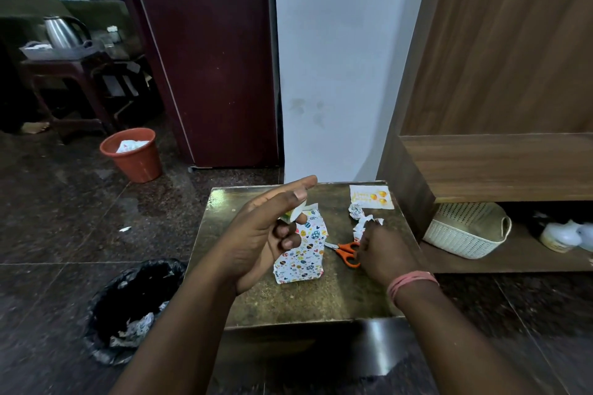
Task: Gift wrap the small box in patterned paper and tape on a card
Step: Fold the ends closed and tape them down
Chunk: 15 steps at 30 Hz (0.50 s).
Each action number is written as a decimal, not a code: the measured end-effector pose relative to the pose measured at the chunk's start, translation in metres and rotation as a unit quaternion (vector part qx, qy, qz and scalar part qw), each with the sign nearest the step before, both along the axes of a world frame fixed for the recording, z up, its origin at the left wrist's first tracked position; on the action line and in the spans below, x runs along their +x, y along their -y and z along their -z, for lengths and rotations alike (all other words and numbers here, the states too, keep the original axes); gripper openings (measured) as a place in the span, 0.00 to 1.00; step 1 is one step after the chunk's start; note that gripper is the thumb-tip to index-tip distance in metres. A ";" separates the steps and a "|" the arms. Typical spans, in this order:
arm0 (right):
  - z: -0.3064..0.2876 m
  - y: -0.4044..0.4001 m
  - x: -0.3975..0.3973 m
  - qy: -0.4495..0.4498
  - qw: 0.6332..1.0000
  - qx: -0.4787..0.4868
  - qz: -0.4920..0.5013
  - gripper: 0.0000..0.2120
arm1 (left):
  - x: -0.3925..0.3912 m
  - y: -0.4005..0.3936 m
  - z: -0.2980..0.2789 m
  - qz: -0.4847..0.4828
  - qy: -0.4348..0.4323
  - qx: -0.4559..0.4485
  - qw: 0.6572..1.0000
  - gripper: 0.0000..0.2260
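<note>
Just above the counter (288, 305), the left hand (263, 234) is raised with its palm turned inward, and its grip pinches a small folded scrap of paper (293, 214) between the thumb and the curled fingers; the forefinger points away, straight. Directly behind and below that hand stands the wrapped box (303, 253), covered in white paper printed with coloured eggs and hearts, upright on the counter near its middle. The paper at its top end is loose and ragged. The box is not in either grip: the left hand hovers just in front of its upper left part, and whether the curled fingers touch it cannot be told.

To the right, the right hand (382, 250) lies knuckles up on the counter, a pink band at its wrist. Its fingers are curled over the paper trimmings (361, 221) and hidden from view, so whether its grip holds them cannot be told. Orange-handled scissors (348, 253) lie between the box and this hand, partly covered by it. The card (371, 197), white with yellow shapes, lies flat at the far right corner of the counter, well apart from the box.
</note>
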State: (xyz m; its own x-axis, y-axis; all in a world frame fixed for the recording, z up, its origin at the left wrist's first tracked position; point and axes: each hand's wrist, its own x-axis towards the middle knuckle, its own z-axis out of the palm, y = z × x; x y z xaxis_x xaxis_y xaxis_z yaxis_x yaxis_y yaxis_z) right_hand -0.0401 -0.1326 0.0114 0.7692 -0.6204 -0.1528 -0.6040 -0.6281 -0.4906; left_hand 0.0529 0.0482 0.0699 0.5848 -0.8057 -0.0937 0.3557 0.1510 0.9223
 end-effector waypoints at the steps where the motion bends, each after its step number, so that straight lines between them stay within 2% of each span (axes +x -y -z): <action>1: 0.007 0.003 0.001 -0.016 1.000 0.011 -0.015 0.19 | 0.000 -0.001 0.000 0.001 -0.001 -0.001 1.000 0.20; 3: 0.029 0.012 0.002 -0.043 0.997 0.037 0.047 0.15 | 0.002 -0.005 0.000 0.007 0.000 0.000 1.000 0.20; 6: 0.041 0.010 0.003 -0.041 0.998 -0.020 0.031 0.09 | 0.004 -0.009 0.000 0.020 0.000 -0.006 1.000 0.23; 11: 0.032 0.006 0.005 -0.045 0.998 -0.041 0.026 0.18 | 0.007 -0.011 0.001 0.046 0.002 -0.023 0.999 0.25; 13: 0.016 0.010 0.001 -0.006 0.999 -0.007 0.042 0.20 | 0.009 -0.012 0.002 0.049 0.007 -0.021 0.999 0.25; 15: -0.002 0.019 -0.005 0.046 0.994 0.081 0.055 0.20 | 0.011 -0.013 0.001 0.046 0.006 -0.020 0.999 0.25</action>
State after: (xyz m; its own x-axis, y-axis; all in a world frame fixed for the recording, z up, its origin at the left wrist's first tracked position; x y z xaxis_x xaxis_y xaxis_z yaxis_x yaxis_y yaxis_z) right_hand -0.0454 -0.1514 0.0139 0.7136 -0.6746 -0.1891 -0.6123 -0.4694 -0.6362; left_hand 0.0641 0.0612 0.0684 0.5091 -0.8590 -0.0543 0.3584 0.1542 0.9208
